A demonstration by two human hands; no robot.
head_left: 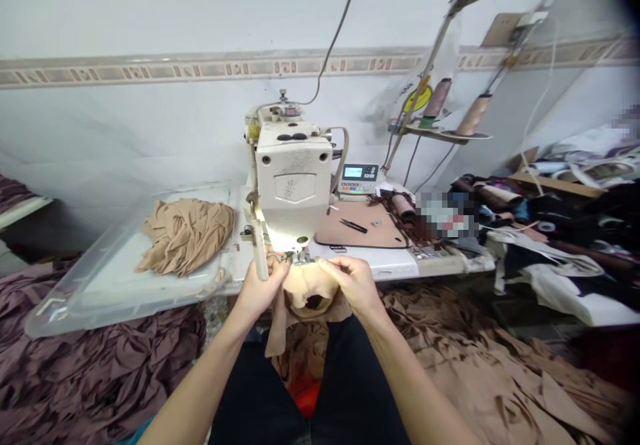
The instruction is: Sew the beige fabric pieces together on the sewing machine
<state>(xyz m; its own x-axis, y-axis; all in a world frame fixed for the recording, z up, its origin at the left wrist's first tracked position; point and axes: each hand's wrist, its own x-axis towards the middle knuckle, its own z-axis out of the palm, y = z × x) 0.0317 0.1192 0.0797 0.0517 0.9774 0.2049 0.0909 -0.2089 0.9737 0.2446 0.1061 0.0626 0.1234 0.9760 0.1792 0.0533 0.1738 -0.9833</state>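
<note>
The left hand (261,286) and the right hand (353,285) hold a piece of soft tan cloth (310,292) up near the front of a white sewing machine (293,178). The left fingers (280,272) pinch the top of the cloth, close to the presser foot (299,256). The right fingers (327,266) are pressed together on the cloth too, just across from the left ones. The rest of the cloth hangs down over the person's dark pants (350,392).

The sewing machine stands on a white bench (390,265). To its left, a clear plastic tray (100,298) holds a heap of tan fabric (185,238). To its right, a brown mat (345,238) has small black snips (353,226) lying on it. Behind the mat is a little control box (359,178) with a lit screen. Two big thread spools (473,115) sit up on a stand by the wall. Purple cloth (85,378) lies in folds on the floor at the left, and tan cut pieces (475,345) lie on the floor at the right.
</note>
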